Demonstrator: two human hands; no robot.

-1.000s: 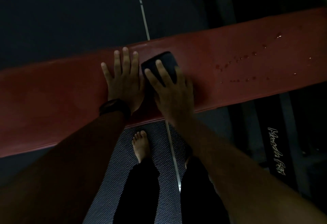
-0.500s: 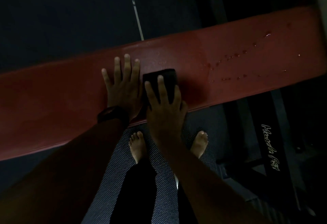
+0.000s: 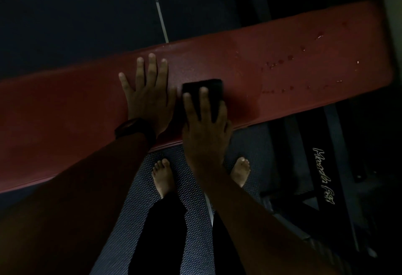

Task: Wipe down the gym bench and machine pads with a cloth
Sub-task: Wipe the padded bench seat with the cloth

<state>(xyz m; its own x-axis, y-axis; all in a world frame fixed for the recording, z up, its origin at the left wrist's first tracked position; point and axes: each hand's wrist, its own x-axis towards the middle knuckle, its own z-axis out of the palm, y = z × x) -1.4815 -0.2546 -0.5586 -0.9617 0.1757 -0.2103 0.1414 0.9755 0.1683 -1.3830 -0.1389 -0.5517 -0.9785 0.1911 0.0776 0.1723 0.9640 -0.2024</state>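
A long red padded bench [image 3: 282, 57] runs across the dim view from lower left to upper right. My left hand [image 3: 148, 98] lies flat on it with straight, spread fingers, and a dark watch sits on that wrist. Just to its right, my right hand [image 3: 204, 127] presses a folded black cloth [image 3: 208, 89] onto the pad near the front edge; two straight fingers lie on top and the other fingers wrap its right side. Water droplets [image 3: 280, 62] dot the pad right of the cloth.
The bench's black frame [image 3: 322, 174] with white lettering stands at the lower right. My bare feet [image 3: 163, 177] are on a textured grey floor mat below the bench. A thin metal floor strip [image 3: 159, 14] runs away behind the bench.
My right hand has drawn the cloth from the far side of the pad back toward the front edge. My left hand has stayed planted.
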